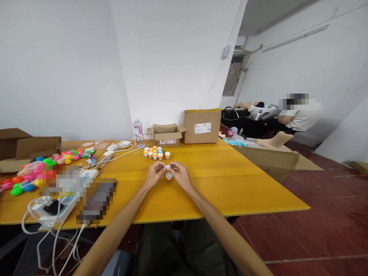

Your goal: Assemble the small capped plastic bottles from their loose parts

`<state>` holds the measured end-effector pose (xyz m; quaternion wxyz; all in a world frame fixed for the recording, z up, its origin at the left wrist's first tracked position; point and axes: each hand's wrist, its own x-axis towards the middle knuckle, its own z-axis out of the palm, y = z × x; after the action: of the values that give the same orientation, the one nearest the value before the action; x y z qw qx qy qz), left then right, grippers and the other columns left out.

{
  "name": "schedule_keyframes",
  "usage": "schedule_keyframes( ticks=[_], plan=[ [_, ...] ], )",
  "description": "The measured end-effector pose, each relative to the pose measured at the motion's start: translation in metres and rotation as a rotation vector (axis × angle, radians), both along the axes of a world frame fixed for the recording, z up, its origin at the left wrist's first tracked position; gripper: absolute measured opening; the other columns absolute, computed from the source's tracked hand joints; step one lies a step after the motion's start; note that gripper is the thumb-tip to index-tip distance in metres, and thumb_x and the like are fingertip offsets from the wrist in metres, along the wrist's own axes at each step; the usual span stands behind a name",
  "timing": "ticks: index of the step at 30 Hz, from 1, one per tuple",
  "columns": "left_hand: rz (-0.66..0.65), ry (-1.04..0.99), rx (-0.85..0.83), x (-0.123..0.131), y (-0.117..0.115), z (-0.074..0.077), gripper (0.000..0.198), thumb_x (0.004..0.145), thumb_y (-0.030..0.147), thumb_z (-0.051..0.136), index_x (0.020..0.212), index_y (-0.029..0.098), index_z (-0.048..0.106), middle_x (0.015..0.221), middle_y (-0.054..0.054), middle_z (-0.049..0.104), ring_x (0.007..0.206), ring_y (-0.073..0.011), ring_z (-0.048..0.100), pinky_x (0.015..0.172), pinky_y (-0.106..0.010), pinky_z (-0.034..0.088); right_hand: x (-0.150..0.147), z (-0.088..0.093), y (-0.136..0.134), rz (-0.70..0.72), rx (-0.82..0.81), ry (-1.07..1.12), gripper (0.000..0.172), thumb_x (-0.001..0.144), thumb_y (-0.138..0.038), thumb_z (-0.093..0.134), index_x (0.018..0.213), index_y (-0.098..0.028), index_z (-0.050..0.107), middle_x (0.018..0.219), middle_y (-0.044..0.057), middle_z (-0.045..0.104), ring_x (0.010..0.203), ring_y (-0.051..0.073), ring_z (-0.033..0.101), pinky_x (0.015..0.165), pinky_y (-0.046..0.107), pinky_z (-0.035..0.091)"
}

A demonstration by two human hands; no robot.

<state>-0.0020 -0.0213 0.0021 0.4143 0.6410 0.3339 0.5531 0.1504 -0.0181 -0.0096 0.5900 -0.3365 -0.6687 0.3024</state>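
Note:
My left hand (pixel 156 173) and my right hand (pixel 178 174) meet over the middle of the wooden table (pixel 218 180). Between their fingertips is a small white round piece (pixel 167 167), pinched from both sides; it is too small to tell more. Just below it, close to my right fingers, a small clear cup (pixel 169 176) with a reddish-orange lower part stands on the table. Beyond my hands is a cluster of several small tubs (pixel 155 155) with white tops and orange or teal parts. One white-topped tub (pixel 167 155) stands slightly apart at its right.
A water bottle (pixel 138 133), a small open carton (pixel 166 135) and a larger box (pixel 202 127) line the back. Leftward lie a phone (pixel 97 201), a power strip (pixel 67 203) with cables and colourful balls (pixel 31 170). A person (pixel 301 115) sits far right.

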Motion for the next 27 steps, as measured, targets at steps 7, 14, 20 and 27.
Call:
schedule_keyframes(
  ticks=[7,14,20,27],
  plan=[
    [-0.001,0.038,0.031,-0.0009,0.0018,-0.002,0.032,0.072,0.047,0.076,0.077,0.018,0.063,0.078,-0.001,0.066,0.077,-0.0162,0.061,0.08,-0.03,0.049,0.0017,0.0027,-0.0053,-0.02,0.132,-0.085,0.016,0.085,-0.037,0.06,0.081,-0.024,0.069,0.08,0.004,0.067,0.079,0.019,0.063,0.068,0.028,0.054],
    [0.006,0.093,0.036,-0.0019,0.0033,-0.0046,0.028,0.075,0.044,0.073,0.078,0.018,0.063,0.079,-0.002,0.066,0.079,-0.0167,0.061,0.081,-0.03,0.049,0.0055,0.0035,-0.0064,-0.029,0.196,-0.153,0.019,0.088,-0.036,0.059,0.079,-0.023,0.069,0.077,0.004,0.066,0.075,0.019,0.061,0.069,0.029,0.052],
    [0.009,0.129,0.039,-0.0015,0.0026,-0.0035,0.028,0.075,0.044,0.072,0.077,0.018,0.063,0.078,-0.002,0.065,0.078,-0.0166,0.06,0.08,-0.03,0.048,0.0067,0.0033,-0.0056,-0.02,0.174,-0.122,0.021,0.086,-0.038,0.06,0.076,-0.023,0.069,0.076,0.004,0.067,0.073,0.018,0.061,0.066,0.029,0.051],
    [0.037,0.211,0.059,-0.0024,0.003,-0.006,0.024,0.078,0.042,0.069,0.082,0.019,0.064,0.084,-0.003,0.067,0.081,-0.0174,0.061,0.08,-0.031,0.047,0.0092,0.0041,-0.0045,-0.001,0.064,-0.084,0.021,0.082,-0.04,0.062,0.075,-0.022,0.069,0.074,0.003,0.068,0.072,0.018,0.064,0.062,0.027,0.053]
  ],
)
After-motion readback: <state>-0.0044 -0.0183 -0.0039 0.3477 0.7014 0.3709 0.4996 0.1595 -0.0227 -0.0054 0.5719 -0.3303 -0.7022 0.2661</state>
